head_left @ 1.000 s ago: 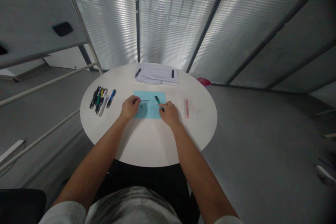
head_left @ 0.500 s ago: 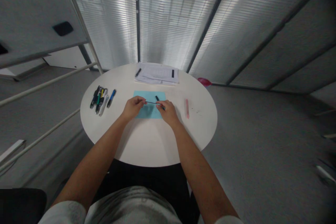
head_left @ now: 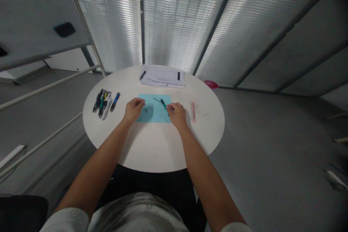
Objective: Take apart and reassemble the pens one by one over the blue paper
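Observation:
A thin dark pen refill [head_left: 157, 99] is pinched in my right hand [head_left: 178, 113], its free end pointing up and left over the light-blue sheet [head_left: 156, 117]. Beneath it on the sheet lies a green pen [head_left: 164, 106] with a black end, partly covered by my right fingers. My left hand [head_left: 133, 110] hovers at the sheet's left edge, thumb and fingertips pressed together; whatever they hold is too small to name. A small dark spot shows on the sheet near the left fingertips, perhaps a shadow or a small part.
Several pens [head_left: 102, 103] lie in a cluster on the left of the round white table [head_left: 152, 148], with a blue pen [head_left: 115, 102] beside them. A pink stick-like item [head_left: 193, 112] lies at right. Stacked papers [head_left: 163, 76] sit at the back.
My left hand has let go of the refill's left end and moved slightly left. The refill stays in my right hand, which moved a little right and tilted it.

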Action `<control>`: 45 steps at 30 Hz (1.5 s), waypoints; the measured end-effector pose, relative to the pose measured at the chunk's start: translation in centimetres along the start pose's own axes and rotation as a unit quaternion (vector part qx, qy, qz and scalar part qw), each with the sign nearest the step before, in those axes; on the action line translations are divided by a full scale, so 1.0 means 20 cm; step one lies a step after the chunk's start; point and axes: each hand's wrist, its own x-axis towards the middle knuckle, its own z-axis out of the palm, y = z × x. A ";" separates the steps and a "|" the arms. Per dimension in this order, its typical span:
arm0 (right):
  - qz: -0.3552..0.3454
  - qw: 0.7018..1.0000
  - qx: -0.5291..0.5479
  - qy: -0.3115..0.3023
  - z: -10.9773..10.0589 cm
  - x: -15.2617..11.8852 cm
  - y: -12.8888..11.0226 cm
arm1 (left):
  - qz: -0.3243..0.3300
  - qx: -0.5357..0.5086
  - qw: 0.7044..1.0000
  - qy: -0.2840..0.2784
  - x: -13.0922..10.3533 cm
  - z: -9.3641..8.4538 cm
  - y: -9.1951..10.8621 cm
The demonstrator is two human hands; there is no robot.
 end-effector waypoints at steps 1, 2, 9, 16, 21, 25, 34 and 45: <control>0.005 1.000 -0.009 -0.001 0.00 0.00 0.00 | 0.014 0.041 0.999 -0.005 0.00 0.00 -0.01; 0.006 1.000 -0.018 -0.003 0.00 -0.01 -0.01 | 0.028 0.083 0.996 -0.017 -0.01 0.00 -0.01; -0.021 0.996 -0.075 -0.037 0.00 -0.03 -0.03 | 0.078 0.240 0.965 -0.066 -0.02 0.01 -0.03; -0.028 0.994 -0.094 -0.056 0.00 -0.03 -0.03 | 0.073 0.292 0.950 -0.081 -0.01 0.00 -0.06; -0.023 0.994 -0.090 -0.060 0.00 -0.04 -0.03 | 0.069 0.297 0.949 -0.079 -0.02 0.00 -0.03; -0.031 0.994 -0.079 -0.062 0.01 -0.04 -0.03 | 0.065 0.281 0.955 -0.073 -0.02 0.00 -0.01; 0.003 0.999 -0.024 -0.030 0.00 -0.02 -0.02 | 0.041 0.330 0.943 -0.017 -0.02 -0.05 0.00; 0.146 0.988 0.036 0.040 -0.02 0.02 0.04 | -0.002 0.413 0.910 -0.027 -0.03 -0.10 0.00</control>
